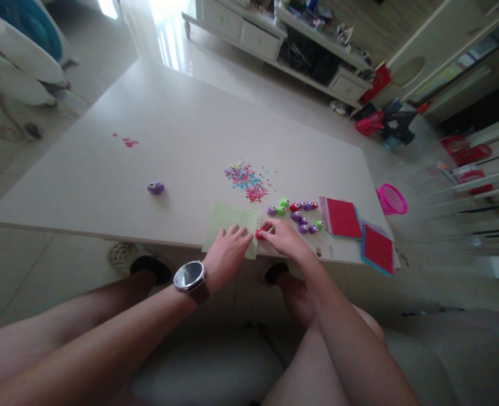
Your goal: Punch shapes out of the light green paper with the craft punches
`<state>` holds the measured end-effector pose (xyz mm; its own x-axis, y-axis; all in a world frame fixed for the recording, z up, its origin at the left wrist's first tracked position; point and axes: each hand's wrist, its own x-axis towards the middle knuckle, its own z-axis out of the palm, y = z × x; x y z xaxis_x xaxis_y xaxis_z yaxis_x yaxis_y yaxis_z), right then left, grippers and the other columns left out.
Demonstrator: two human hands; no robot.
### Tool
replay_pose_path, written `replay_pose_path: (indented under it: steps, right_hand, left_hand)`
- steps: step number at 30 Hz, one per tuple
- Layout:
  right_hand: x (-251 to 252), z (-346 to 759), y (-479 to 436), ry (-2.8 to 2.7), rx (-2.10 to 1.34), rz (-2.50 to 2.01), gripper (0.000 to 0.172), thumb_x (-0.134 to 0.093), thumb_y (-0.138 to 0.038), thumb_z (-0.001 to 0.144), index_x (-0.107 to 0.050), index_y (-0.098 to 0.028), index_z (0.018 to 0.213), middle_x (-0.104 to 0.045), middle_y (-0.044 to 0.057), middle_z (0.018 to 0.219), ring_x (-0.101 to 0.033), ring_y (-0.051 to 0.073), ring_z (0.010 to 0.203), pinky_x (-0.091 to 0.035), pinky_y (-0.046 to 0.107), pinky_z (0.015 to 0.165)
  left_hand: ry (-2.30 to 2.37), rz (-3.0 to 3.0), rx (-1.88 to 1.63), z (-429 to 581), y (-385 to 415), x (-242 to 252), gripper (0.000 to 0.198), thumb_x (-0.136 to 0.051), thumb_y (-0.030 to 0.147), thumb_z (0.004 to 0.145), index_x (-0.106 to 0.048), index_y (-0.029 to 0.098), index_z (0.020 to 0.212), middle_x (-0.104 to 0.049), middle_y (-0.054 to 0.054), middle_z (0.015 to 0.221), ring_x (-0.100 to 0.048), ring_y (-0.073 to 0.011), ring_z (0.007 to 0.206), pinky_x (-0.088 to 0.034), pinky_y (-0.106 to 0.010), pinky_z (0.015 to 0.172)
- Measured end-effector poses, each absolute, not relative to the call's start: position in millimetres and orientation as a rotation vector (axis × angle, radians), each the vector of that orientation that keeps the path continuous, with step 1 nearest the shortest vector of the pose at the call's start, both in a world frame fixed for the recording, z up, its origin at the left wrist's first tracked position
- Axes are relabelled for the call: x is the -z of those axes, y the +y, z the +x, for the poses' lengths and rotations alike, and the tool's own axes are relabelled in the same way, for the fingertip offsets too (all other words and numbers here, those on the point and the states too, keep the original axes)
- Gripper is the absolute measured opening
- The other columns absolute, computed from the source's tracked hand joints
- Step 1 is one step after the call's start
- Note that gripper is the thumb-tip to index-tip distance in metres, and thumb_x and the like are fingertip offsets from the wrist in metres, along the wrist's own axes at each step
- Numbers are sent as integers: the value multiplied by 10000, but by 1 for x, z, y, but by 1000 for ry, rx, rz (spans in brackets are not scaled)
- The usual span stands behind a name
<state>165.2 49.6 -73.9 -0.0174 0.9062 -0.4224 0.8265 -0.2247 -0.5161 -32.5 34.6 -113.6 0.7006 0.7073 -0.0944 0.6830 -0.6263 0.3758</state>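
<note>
A light green sheet of paper (pixel 219 220) lies at the table's near edge, with a row of small punched holes along its far side and right edge. My left hand (pixel 231 248) rests flat on it, fingers stretched out. At the sheet's right edge, my right hand (pixel 283 238) has its fingers closed round a small red craft punch (pixel 259 234). A bit of green shows between those fingers; I cannot make out what it is. Several purple, green and red craft punches (pixel 303 217) stand just beyond my right hand. One purple craft punch (pixel 155 188) sits apart on the left.
Colourful punched paper bits (pixel 247 180) are heaped mid-table, and a few red bits (pixel 129 142) lie far left. Two stacks of coloured paper, one stack (pixel 343 218) and another stack (pixel 377 248), lie at the right end of the white table (pixel 181 118). A pink basket (pixel 392 199) stands beyond.
</note>
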Motion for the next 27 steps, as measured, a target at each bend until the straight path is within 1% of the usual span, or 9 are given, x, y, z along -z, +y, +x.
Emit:
replay_pose_path:
  steps: [7,12,16,20,23,27]
  right_hand:
    - [77,164,51,-1881,-1071,-2099,48,-737,-163,990,-746,-154,943,-786,69,1009,-682,170,864,-478,275,829]
    - [79,164,52,-1876,-1086,-2075,39,-732,-151,989,-743,-154,951,-786,64,1003,-689,167,858,-485,272,832]
    - [80,164,53,-1848,-1116,-2067,47,-738,-143,985,-738,-150,938,-786,64,969,-693,165,844,-487,265,812]
    - [81,164,55,-1820,-1127,-2074,64,-761,-122,962,-737,-147,908,-787,65,943,-705,165,852,-486,254,791]
    - [81,163,59,-1794,-1104,-2129,81,-790,-97,922,-739,-140,876,-786,70,922,-707,167,838,-484,250,767]
    - [80,161,64,-1797,-1072,-2186,120,-741,-21,894,-743,-139,873,-785,72,915,-712,167,844,-479,240,742]
  left_hand:
    - [1071,2504,-97,-32,35,113,368,-544,57,986,-611,188,1323,-667,-140,1386,-546,-331,1367,-489,-513,1124]
    - [1081,2500,-107,-31,34,117,458,-539,49,978,-550,173,1418,-657,-153,1409,-536,-346,1383,-502,-538,1120]
    - [1084,2479,-96,-31,35,116,495,-502,41,987,-522,168,1465,-662,-157,1401,-543,-342,1370,-517,-543,1107]
    - [1069,2446,-92,-31,37,115,601,-471,25,985,-463,178,1566,-656,-151,1406,-538,-343,1352,-527,-545,1100]
    - [1059,2421,-85,-30,38,117,635,-462,38,990,-447,209,1601,-660,-140,1382,-552,-331,1306,-539,-527,1082]
    - [1068,2405,-75,-28,39,116,738,-452,32,971,-402,313,1652,-671,-115,1329,-560,-331,1251,-547,-544,1050]
